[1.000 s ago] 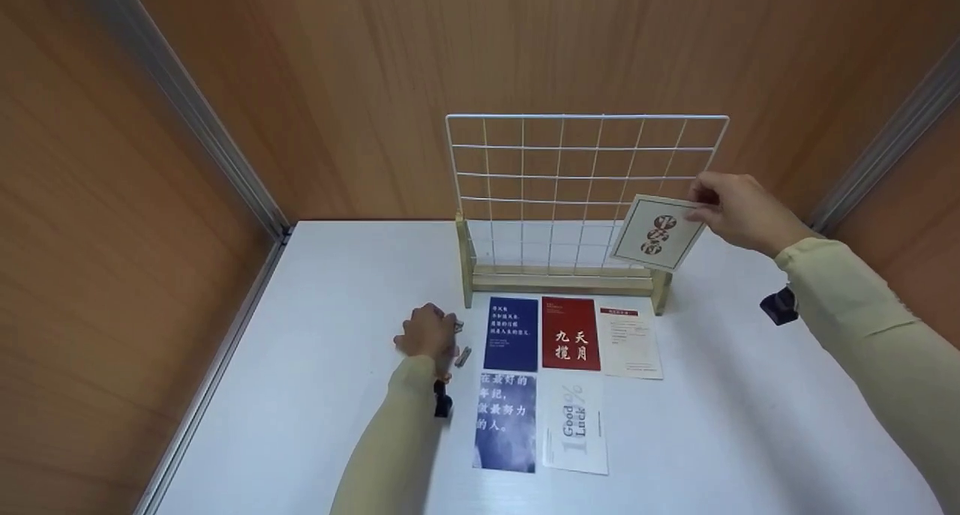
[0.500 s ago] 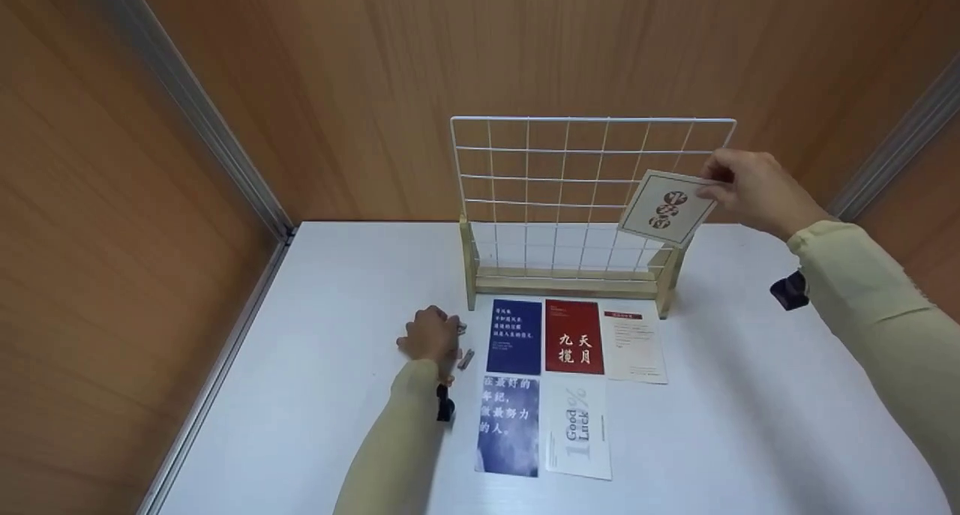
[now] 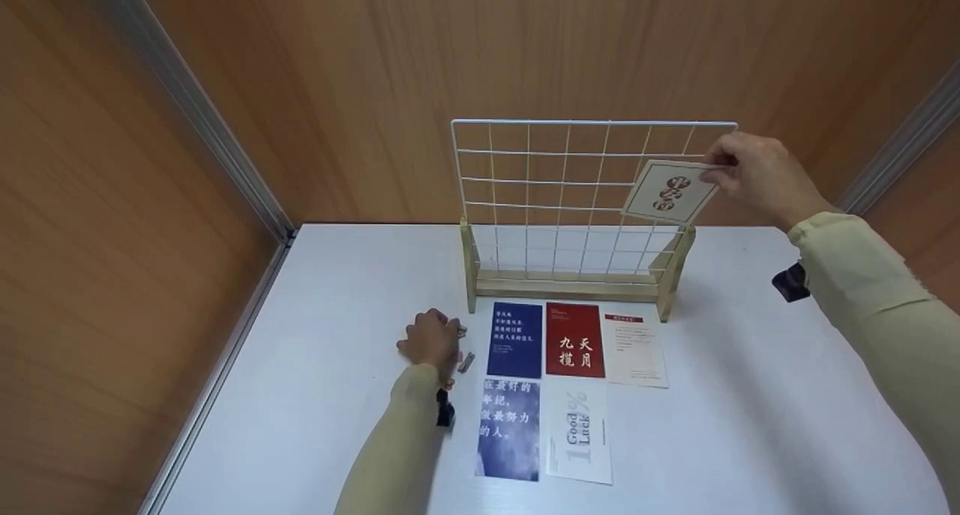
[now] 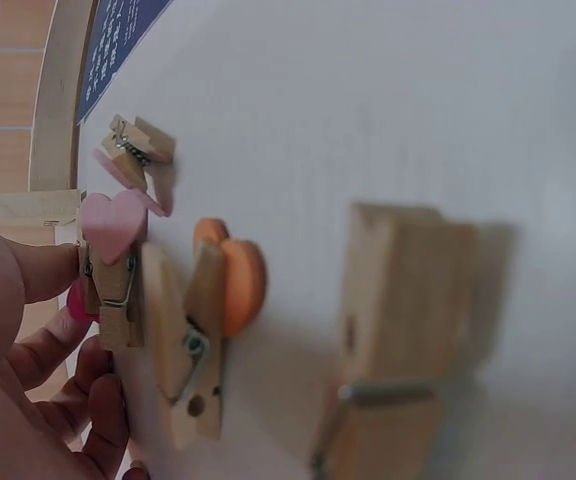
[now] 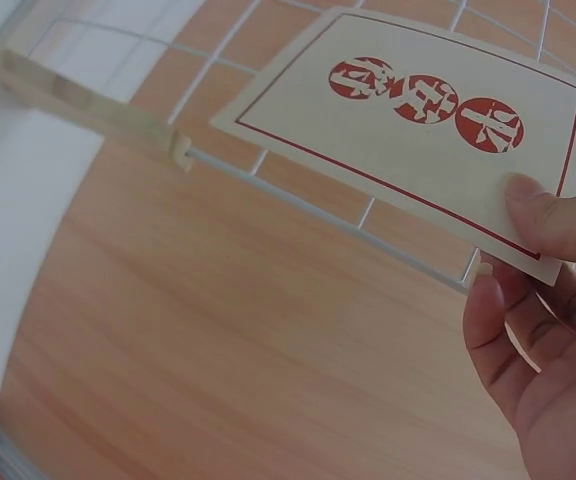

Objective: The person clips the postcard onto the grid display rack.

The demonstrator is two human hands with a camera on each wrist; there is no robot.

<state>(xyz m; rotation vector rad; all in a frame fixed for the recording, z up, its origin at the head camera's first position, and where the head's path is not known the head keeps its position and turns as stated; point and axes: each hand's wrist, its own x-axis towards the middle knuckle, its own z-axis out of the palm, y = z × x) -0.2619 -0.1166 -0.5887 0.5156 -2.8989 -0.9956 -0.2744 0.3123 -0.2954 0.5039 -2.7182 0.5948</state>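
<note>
My right hand [image 3: 769, 174] pinches a cream card [image 3: 667, 193] by its upper right corner, with red round characters on it. The card is tilted in front of the right part of a white wire grid rack [image 3: 596, 123]. Low on the table, my left hand [image 3: 431, 337] is at a group of wooden clothespins. In the left wrist view its thumb and curled fingers are at a clothespin with a pink heart [image 4: 113, 225]; a darker pink piece shows behind. Beside it lie a clothespin with an orange heart [image 4: 241, 285], a large plain-looking one [image 4: 408, 300] and another [image 4: 133, 155].
Before the rack's wooden base [image 3: 562, 285] lie a blue card [image 3: 514, 342], a red card [image 3: 574, 335], a cream printed card [image 3: 637, 354], a cloudy blue card [image 3: 508, 455] and a white "Good Luck" card [image 3: 559, 447]. Wood-grain walls [image 3: 337, 88] enclose the white table [image 3: 300, 425].
My right hand has risen with the cream card, higher against the wire grid and slightly right. The left hand stays in almost the same place by the clothespins.
</note>
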